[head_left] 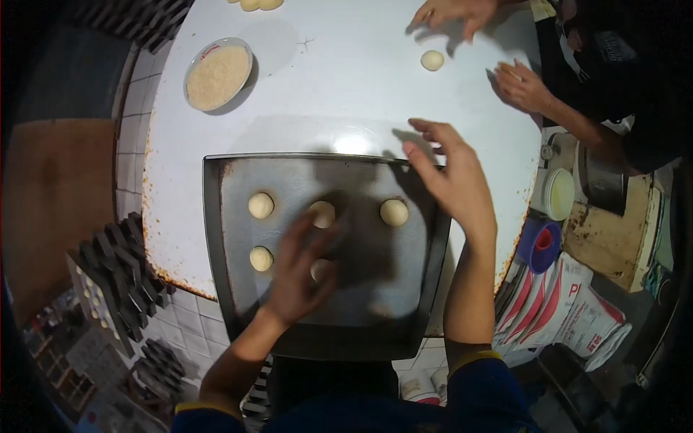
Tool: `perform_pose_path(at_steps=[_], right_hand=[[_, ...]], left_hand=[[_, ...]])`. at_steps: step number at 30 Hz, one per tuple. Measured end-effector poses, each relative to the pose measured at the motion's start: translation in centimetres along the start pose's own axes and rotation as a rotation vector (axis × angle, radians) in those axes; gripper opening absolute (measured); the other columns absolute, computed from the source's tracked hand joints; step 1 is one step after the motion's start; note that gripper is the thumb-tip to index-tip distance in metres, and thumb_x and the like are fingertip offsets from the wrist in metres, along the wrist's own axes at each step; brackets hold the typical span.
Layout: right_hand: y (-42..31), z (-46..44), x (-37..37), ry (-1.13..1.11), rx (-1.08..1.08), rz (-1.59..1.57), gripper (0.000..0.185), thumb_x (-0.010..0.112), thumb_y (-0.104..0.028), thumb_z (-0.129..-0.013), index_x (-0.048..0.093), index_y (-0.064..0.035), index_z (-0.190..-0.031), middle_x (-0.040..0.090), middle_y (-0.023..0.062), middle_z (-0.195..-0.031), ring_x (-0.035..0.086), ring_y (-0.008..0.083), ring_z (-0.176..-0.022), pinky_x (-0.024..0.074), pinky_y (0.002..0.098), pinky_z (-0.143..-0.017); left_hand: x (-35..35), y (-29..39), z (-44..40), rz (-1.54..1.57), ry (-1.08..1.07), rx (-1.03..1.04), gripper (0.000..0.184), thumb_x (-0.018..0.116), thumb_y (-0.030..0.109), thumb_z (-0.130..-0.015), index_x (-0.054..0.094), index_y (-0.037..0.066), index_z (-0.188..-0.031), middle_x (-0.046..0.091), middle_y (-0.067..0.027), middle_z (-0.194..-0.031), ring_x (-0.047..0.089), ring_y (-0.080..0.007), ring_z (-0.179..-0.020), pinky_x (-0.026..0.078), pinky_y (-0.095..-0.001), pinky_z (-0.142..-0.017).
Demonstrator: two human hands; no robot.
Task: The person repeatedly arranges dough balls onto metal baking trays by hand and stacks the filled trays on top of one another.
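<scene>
My left hand hovers over the dark baking tray, somewhat blurred, its fingers apart. Beneath its fingers lies a dough ball, partly covered; whether they touch cannot be made out. Just beyond the fingertips is another dough ball. More round, pale dough balls rest on the tray: one at far left, one at near left, one toward the right. My right hand is raised above the tray's far right corner, thumb and fingers spread, holding nothing.
A bowl of pale crumbs stands on the white table at far left. Across at right, another person's two hands are near a single dough ball. Right of the table are a purple container and printed sacks.
</scene>
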State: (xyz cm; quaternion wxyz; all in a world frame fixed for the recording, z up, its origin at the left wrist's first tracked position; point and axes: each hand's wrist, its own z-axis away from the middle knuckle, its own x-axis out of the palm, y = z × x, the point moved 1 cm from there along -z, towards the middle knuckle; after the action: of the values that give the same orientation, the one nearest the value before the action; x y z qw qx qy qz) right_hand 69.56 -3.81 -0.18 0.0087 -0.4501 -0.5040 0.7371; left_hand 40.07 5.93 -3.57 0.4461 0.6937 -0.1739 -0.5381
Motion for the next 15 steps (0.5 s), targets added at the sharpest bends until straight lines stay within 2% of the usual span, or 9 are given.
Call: perform_pose_path(at_steps=[2, 3, 4, 6, 8, 9, 11, 13, 15], right_hand=[[0.3, 0.3, 1.3, -0.052, -0.038, 0.048, 0.042, 0.073, -0.030, -0.098, 0.071, 0.0008, -0.127, 0.071, 0.0227, -0.124, 0.068, 0.0407, -0.115, 0.0527, 0.0447, -0.101], [0.6, 0.2, 2.0, -0.034, -0.032, 0.047, 0.042, 0.074, -0.028, -0.097, 0.070, 0.0006, -0.128, 0.070, 0.0227, -0.124, 0.068, 0.0414, -0.115, 0.0527, 0.0452, -0.101], [0.7, 0.1, 2.5, -0.017, -0.026, 0.046, 0.043, 0.074, -0.027, -0.097, 0.069, 0.0003, -0.130, 0.069, 0.0226, -0.124, 0.067, 0.0421, -0.116, 0.0527, 0.0457, -0.101], [2.1, -2.7, 2.7, 0.160, -0.162, 0.127, 0.048, 0.076, -0.025, -0.095, 0.066, -0.0010, -0.135, 0.065, 0.0235, -0.128, 0.064, 0.0433, -0.119, 0.0521, 0.0472, -0.102], [5.4, -8.1, 3.1, 0.324, -0.161, 0.224, 0.055, 0.076, -0.027, -0.094, 0.061, -0.0046, -0.142, 0.056, 0.0256, -0.141, 0.061, 0.0457, -0.124, 0.0502, 0.0498, -0.107], [7.6, -11.0, 3.0, 0.355, -0.189, 0.306, 0.059, 0.076, -0.030, -0.092, 0.059, -0.0104, -0.146, 0.053, 0.0262, -0.144, 0.061, 0.0462, -0.124, 0.0515, 0.0509, -0.106], [9.9, -15.1, 2.6, 0.235, 0.010, 0.341, 0.058, 0.075, -0.034, -0.089, 0.064, -0.0156, -0.143, 0.057, 0.0282, -0.138, 0.063, 0.0468, -0.123, 0.0528, 0.0520, -0.105], [12.4, -18.7, 2.5, 0.154, -0.021, 0.565, 0.053, 0.074, -0.036, -0.086, 0.071, -0.0166, -0.135, 0.068, 0.0269, -0.126, 0.068, 0.0451, -0.118, 0.0551, 0.0512, -0.103], [13.6, -20.4, 1.8, 0.072, -0.064, 0.510, 0.044, 0.074, -0.034, -0.086, 0.077, -0.0147, -0.126, 0.077, 0.0239, -0.112, 0.073, 0.0412, -0.111, 0.0567, 0.0480, -0.101]], left_hand=[[-3.2, -1.0, 4.1, 0.015, 0.236, -0.171, 0.066, 0.071, -0.001, -0.087, 0.053, 0.001, -0.150, 0.045, -0.0258, -0.158, 0.045, -0.0442, -0.146, 0.039, -0.0539, -0.121], [-5.5, -1.2, 5.8, -0.299, 0.227, -0.283, 0.063, 0.068, 0.000, -0.090, 0.051, -0.002, -0.151, 0.044, -0.0253, -0.157, 0.045, -0.0419, -0.143, 0.036, -0.0524, -0.122], [-6.2, -3.3, 9.0, -0.225, 0.371, -0.386, 0.063, 0.066, 0.003, -0.094, 0.047, -0.002, -0.154, 0.044, -0.0249, -0.155, 0.044, -0.0398, -0.144, 0.034, -0.0497, -0.121], [-8.3, -4.6, 13.2, -0.175, 0.441, -0.672, 0.061, 0.063, 0.016, -0.104, 0.042, 0.004, -0.160, 0.049, -0.0208, -0.147, 0.047, -0.0349, -0.138, 0.035, -0.0468, -0.118], [-9.4, -6.2, 18.0, 0.058, 0.420, -0.884, 0.062, 0.057, 0.033, -0.110, 0.040, 0.005, -0.162, 0.050, -0.0196, -0.148, 0.049, -0.0332, -0.135, 0.035, -0.0461, -0.118], [-9.1, -6.5, 19.7, 0.060, 0.427, -0.889, 0.062, 0.057, 0.033, -0.110, 0.040, 0.005, -0.162, 0.050, -0.0196, -0.148, 0.049, -0.0332, -0.135, 0.035, -0.0461, -0.118], [-8.5, -6.8, 22.8, 0.105, 0.330, -0.935, 0.065, 0.047, 0.046, -0.114, 0.039, 0.005, -0.163, 0.049, -0.0189, -0.153, 0.048, -0.0333, -0.139, 0.034, -0.0443, -0.120], [-7.6, -6.7, 24.4, 0.086, 0.326, -0.918, 0.066, 0.044, 0.048, -0.114, 0.040, 0.004, -0.163, 0.048, -0.0186, -0.155, 0.046, -0.0333, -0.143, 0.032, -0.0435, -0.121], [-7.1, -6.6, 25.6, 0.114, 0.318, -0.935, 0.064, 0.043, 0.047, -0.115, 0.042, 0.002, -0.161, 0.046, -0.0187, -0.160, 0.041, -0.0318, -0.150, 0.029, -0.0420, -0.124]])
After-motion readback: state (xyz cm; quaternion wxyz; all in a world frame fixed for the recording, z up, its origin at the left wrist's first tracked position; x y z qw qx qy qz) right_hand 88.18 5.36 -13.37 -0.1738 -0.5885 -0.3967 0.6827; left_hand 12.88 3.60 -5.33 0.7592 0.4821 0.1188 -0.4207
